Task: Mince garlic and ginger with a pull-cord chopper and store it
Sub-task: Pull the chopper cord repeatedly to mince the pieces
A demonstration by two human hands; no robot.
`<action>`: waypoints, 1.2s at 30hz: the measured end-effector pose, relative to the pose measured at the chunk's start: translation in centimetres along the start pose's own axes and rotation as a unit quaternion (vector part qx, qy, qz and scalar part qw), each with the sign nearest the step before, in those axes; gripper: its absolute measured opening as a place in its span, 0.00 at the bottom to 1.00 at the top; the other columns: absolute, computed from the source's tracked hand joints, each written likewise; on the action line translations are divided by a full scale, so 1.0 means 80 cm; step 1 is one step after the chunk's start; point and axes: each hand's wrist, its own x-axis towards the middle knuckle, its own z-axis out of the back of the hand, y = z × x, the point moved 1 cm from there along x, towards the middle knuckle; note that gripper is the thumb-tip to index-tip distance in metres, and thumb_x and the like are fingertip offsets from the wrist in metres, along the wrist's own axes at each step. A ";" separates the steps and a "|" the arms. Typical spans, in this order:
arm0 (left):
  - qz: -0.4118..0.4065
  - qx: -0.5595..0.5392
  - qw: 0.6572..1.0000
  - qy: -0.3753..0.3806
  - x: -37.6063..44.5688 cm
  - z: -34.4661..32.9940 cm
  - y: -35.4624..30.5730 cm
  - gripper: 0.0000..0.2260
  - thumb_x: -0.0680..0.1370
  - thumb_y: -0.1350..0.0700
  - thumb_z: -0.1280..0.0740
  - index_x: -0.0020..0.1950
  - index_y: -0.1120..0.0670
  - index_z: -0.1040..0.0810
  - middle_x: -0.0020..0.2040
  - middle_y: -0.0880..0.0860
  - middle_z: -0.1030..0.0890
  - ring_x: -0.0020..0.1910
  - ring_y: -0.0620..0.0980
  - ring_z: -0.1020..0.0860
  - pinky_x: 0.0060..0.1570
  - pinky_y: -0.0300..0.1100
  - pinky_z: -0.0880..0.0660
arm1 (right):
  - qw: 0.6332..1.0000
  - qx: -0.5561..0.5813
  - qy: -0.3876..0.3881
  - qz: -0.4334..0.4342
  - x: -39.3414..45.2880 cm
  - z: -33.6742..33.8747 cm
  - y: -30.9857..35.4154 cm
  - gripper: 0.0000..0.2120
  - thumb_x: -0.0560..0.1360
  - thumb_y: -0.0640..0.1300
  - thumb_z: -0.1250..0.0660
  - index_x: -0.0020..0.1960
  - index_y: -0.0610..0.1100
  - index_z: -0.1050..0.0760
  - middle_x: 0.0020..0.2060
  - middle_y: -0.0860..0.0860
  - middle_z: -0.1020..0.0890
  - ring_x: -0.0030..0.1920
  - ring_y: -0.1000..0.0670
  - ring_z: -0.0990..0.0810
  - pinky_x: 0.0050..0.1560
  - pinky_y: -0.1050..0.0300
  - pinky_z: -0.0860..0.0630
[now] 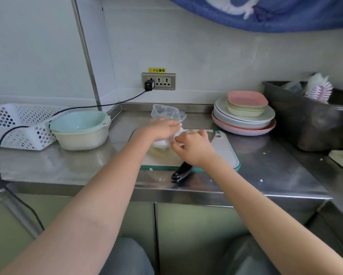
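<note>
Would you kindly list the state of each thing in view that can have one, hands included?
Pull-cord chopper: upright on the cutting board, lid on, contents blurred.
Left hand: gripping the chopper's lid.
Right hand: fingers curled at the lid's side; the cord itself cannot be made out.
Knife: lying flat, handle overhanging the board's near edge.
Clear container: behind the chopper, open or shut unclear.
Charger: plugged into the wall socket.

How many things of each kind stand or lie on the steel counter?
Nested bowls, mint green over cream: 2
Stack of pastel plates and dishes: 1
White perforated plastic basket: 1
Green-rimmed cutting board: 1
Black-handled knife: 1
Clear plastic container: 1
Total: 7
</note>
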 end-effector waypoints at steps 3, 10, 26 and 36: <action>-0.008 0.016 1.000 -0.013 -0.008 -0.004 0.000 0.28 0.76 0.31 0.51 0.73 0.39 0.33 0.78 0.50 0.40 0.77 0.54 0.45 0.75 0.57 0.51 | 0.999 -0.033 0.039 0.016 -0.004 0.011 0.017 0.20 0.80 0.50 0.48 0.29 0.48 0.40 0.33 0.52 0.27 0.39 0.47 0.30 0.51 0.51 0.40; 0.000 0.000 0.999 -0.046 -0.012 -0.003 0.007 0.22 0.78 0.35 0.43 0.70 0.39 0.30 0.76 0.52 0.37 0.74 0.57 0.39 0.74 0.54 0.45 | 0.991 0.016 0.130 -0.005 -0.034 0.047 0.013 0.20 0.77 0.49 0.44 0.28 0.45 0.38 0.29 0.49 0.32 0.36 0.44 0.31 0.34 0.57 0.39; -0.016 -0.030 0.999 -0.031 0.057 -0.005 0.003 0.27 0.66 0.25 0.43 0.63 0.30 0.28 0.73 0.45 0.33 0.69 0.56 0.33 0.68 0.52 0.36 | 0.977 0.100 0.144 -0.117 -0.058 0.070 -0.071 0.25 0.80 0.55 0.43 0.27 0.45 0.39 0.25 0.51 0.33 0.31 0.47 0.32 0.31 0.55 0.38; -0.019 -0.067 0.997 -0.024 0.059 -0.006 0.006 0.30 0.61 0.24 0.40 0.62 0.28 0.28 0.72 0.43 0.32 0.72 0.56 0.38 0.69 0.56 0.39 | 0.976 0.124 0.152 -0.096 -0.018 0.040 -0.034 0.22 0.80 0.56 0.45 0.31 0.46 0.36 0.30 0.51 0.28 0.37 0.45 0.28 0.40 0.52 0.31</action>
